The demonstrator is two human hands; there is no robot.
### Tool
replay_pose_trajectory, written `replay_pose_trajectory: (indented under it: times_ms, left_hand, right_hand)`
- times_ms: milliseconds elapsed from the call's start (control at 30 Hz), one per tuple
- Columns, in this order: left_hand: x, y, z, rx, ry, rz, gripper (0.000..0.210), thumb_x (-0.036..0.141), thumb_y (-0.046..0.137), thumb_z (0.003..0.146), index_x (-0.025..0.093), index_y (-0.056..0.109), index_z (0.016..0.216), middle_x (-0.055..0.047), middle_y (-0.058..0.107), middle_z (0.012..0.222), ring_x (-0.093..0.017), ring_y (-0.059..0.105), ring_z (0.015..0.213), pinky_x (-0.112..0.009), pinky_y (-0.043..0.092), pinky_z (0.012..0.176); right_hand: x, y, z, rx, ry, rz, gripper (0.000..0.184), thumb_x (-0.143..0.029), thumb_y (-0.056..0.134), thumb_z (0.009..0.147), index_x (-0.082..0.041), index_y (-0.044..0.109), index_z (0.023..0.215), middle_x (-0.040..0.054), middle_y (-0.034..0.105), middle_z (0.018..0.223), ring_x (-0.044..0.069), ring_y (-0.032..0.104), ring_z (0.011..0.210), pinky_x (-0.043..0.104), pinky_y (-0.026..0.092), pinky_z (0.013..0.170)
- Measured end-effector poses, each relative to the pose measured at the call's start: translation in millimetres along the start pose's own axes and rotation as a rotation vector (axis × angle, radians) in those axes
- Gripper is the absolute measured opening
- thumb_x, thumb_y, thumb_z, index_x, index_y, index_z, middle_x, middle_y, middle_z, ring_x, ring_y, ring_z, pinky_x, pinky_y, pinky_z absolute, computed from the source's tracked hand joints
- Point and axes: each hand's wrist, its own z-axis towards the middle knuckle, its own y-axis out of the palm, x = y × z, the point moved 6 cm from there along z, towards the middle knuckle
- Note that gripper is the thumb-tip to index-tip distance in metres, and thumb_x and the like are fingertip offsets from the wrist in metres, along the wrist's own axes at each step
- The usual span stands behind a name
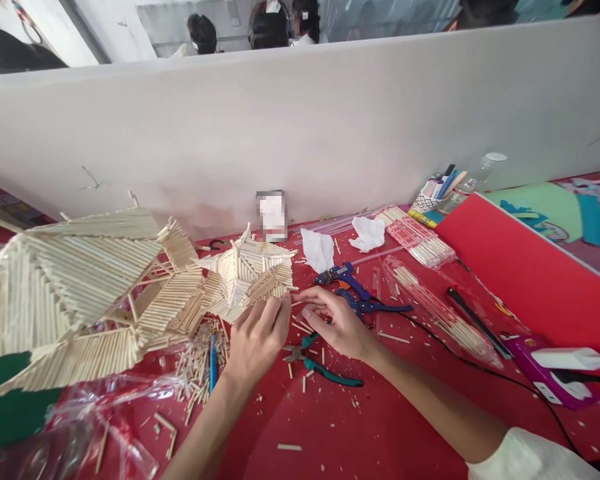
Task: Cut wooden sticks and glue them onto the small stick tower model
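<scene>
My left hand [261, 333] is closed, its bent fingers at the front right edge of a small roof section [260, 270] made of thin wooden sticks. Whatever those fingertips pinch is hidden. Just to the right, my right hand [339, 321] has its thumb and fingers drawn together, with the tips close to the same edge; anything between them is too small to make out. The section adjoins a larger stick-built model [100, 260] on the left. Green-handled cutting pliers [330, 372] lie below my right hand. A blue glue gun [343, 275] and blue-handled pliers [380, 307] rest beyond it.
A pile of stick offcuts [200, 360] and a blue pen [213, 363] lie left of my left hand. Packs of sticks [417, 237], crumpled tissues [317, 249], a black cable [443, 347] and a red board [525, 260] occupy the right. A white partition [280, 133] stands behind.
</scene>
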Motion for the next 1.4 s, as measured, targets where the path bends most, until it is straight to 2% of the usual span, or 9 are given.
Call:
replay_pose_trajectory:
  times_ms: [267, 533, 800, 867, 933, 1033, 1133, 1267, 1400]
  left_hand:
    - [0, 2.5, 2, -0.043, -0.005, -0.032, 0.016, 0.008, 0.055, 0.096, 0.013, 0.068, 0.103, 0.001, 0.061, 0.069, -0.015, 0.058, 0.06, -0.029, 0.04, 0.054]
    - [-2, 6.0, -3, -0.063, -0.055, -0.019, 0.018, 0.008, 0.055, 0.096, 0.015, 0.067, 0.107, 0.0, 0.062, 0.071, -0.014, 0.061, 0.063, -0.029, 0.04, 0.056]
    - [-10, 11.2, -6, -0.073, -0.213, 0.019, 0.007, 0.022, 0.061, 0.097, 0.02, 0.067, 0.095, 0.0, 0.063, 0.072, -0.014, 0.061, 0.061, -0.029, 0.039, 0.057]
    - [-11, 12.1, -6, -0.08, -0.22, 0.027, 0.009, 0.025, 0.06, 0.098, 0.02, 0.068, 0.099, -0.001, 0.064, 0.074, -0.015, 0.061, 0.062, -0.029, 0.039, 0.058]
    - [-11, 12.9, -6, -0.087, -0.214, 0.019, 0.013, 0.025, 0.059, 0.099, 0.02, 0.069, 0.106, -0.002, 0.066, 0.077, -0.015, 0.062, 0.063, -0.029, 0.04, 0.058]
    - [-12, 14.1, -7, -0.098, -0.192, -0.004, 0.022, 0.022, 0.059, 0.098, 0.02, 0.068, 0.118, -0.003, 0.068, 0.081, -0.016, 0.064, 0.064, -0.029, 0.041, 0.057]
    - [-12, 15.9, -8, -0.124, -0.18, -0.037, 0.028, 0.016, 0.057, 0.097, 0.021, 0.068, 0.122, -0.004, 0.068, 0.082, -0.016, 0.065, 0.066, -0.029, 0.041, 0.056]
    - [-13, 16.3, -9, -0.144, -0.18, -0.059, 0.027, 0.015, 0.056, 0.096, 0.024, 0.07, 0.117, -0.004, 0.068, 0.081, -0.016, 0.066, 0.067, -0.028, 0.04, 0.055]
    - [-14, 15.5, -9, -0.135, -0.176, -0.076, 0.024, 0.014, 0.054, 0.096, 0.023, 0.071, 0.111, -0.004, 0.069, 0.083, -0.015, 0.065, 0.066, -0.028, 0.04, 0.056]
  right_hand:
    - [-1, -3, 2, -0.023, -0.005, -0.022, 0.031, -0.03, 0.055, 0.1, -0.022, 0.062, 0.129, 0.0117, 0.068, 0.132, 0.022, 0.069, 0.115, 0.038, 0.058, 0.097]
    - [2, 0, 3, -0.058, -0.012, -0.065, 0.043, -0.031, 0.055, 0.099, -0.024, 0.06, 0.142, 0.011, 0.067, 0.137, 0.023, 0.07, 0.114, 0.038, 0.062, 0.089]
    - [0, 1, 2, -0.082, 0.012, -0.059, 0.049, -0.022, 0.056, 0.095, -0.021, 0.058, 0.144, 0.0075, 0.076, 0.114, 0.017, 0.073, 0.085, 0.031, 0.063, 0.075]
    - [-1, 0, 2, -0.09, 0.008, -0.063, 0.049, -0.022, 0.056, 0.095, -0.022, 0.057, 0.145, 0.0062, 0.077, 0.108, 0.017, 0.073, 0.084, 0.031, 0.063, 0.074]
    - [-4, -1, 2, -0.09, -0.006, -0.074, 0.049, -0.022, 0.056, 0.095, -0.022, 0.058, 0.144, 0.007, 0.077, 0.114, 0.017, 0.073, 0.086, 0.031, 0.063, 0.076]
    - [-9, -3, 3, -0.094, -0.021, -0.091, 0.046, -0.024, 0.056, 0.096, -0.022, 0.06, 0.142, 0.0093, 0.072, 0.128, 0.018, 0.074, 0.095, 0.032, 0.063, 0.08]
    - [-12, -6, 4, -0.109, -0.027, -0.114, 0.043, -0.024, 0.057, 0.095, -0.022, 0.063, 0.138, 0.0088, 0.073, 0.127, 0.019, 0.074, 0.096, 0.032, 0.062, 0.079]
    - [-19, -19, 6, -0.133, -0.031, -0.221, 0.028, -0.026, 0.056, 0.096, -0.022, 0.073, 0.118, 0.0054, 0.078, 0.107, 0.016, 0.073, 0.081, 0.028, 0.058, 0.071]
    - [-27, -49, 7, -0.106, -0.023, -0.373, 0.02, -0.028, 0.056, 0.097, -0.022, 0.075, 0.1, 0.0009, 0.077, 0.085, 0.013, 0.069, 0.07, 0.024, 0.049, 0.06]
